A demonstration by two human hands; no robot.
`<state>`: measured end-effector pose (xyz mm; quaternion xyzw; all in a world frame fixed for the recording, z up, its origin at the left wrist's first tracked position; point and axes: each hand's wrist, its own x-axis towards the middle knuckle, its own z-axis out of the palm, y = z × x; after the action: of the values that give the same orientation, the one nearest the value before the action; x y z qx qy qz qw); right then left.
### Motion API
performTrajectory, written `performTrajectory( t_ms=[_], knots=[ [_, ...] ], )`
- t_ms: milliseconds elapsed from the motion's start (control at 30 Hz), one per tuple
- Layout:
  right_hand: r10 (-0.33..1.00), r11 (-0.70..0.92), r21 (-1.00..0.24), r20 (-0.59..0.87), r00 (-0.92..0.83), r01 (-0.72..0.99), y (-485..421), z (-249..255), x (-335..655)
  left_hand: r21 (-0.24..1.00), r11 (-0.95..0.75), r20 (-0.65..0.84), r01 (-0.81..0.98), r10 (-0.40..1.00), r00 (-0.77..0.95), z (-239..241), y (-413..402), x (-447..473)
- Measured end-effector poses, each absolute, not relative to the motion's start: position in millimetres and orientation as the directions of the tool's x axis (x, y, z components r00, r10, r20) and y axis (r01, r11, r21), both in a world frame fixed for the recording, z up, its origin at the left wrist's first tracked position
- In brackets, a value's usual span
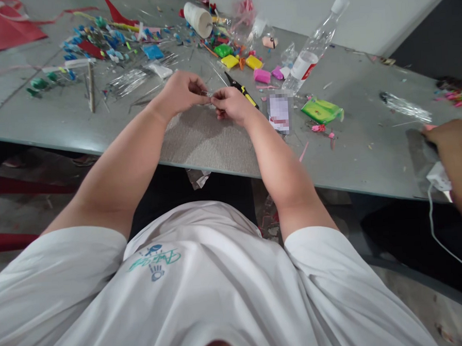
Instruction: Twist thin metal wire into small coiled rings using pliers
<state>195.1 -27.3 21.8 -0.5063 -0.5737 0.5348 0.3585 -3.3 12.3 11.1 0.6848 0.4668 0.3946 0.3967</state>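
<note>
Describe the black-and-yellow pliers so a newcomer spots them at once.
On the grey table, start from the clear bottle and go left to the person's right hand. Just beyond that hand lie the pliers, dark tip pointing away from the person. Yellow-and-black handles set them apart from the plain pink packet nearby.

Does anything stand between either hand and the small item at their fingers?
Nothing visible does. The left hand and right hand meet at the small item, too tiny to identify. The black-and-yellow tool lies just beyond the right hand, not in between.
</note>
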Motion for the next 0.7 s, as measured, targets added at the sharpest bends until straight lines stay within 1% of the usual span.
performTrajectory(
  t_ms=[167, 333, 500, 700],
  knots=[
    [0.972, -0.037, -0.983, -0.078, -0.224, 0.182, -24.8, 19.8, 201.8, 0.899, -0.281, 0.213, 0.335, 0.951, 0.225, 11.6, 15.0, -5.6],
    [0.966, 0.018, -0.989, -0.02, -0.256, 0.144, -20.4, 14.0, 205.4, 0.911, -0.284, 0.217, 0.299, 0.947, 0.238, 11.6, 12.5, -4.5],
    [0.974, -0.041, -0.994, -0.061, -0.219, 0.098, -21.9, 18.8, 201.6, 0.934, -0.247, 0.181, 0.259, 0.95, 0.256, 14.8, 7.0, -3.5],
    [0.973, -0.104, -0.992, -0.117, -0.201, 0.074, -24.2, 21.9, 200.2, 0.937, -0.256, 0.182, 0.239, 0.939, 0.291, 17.7, 3.9, -1.5]
  ],
)
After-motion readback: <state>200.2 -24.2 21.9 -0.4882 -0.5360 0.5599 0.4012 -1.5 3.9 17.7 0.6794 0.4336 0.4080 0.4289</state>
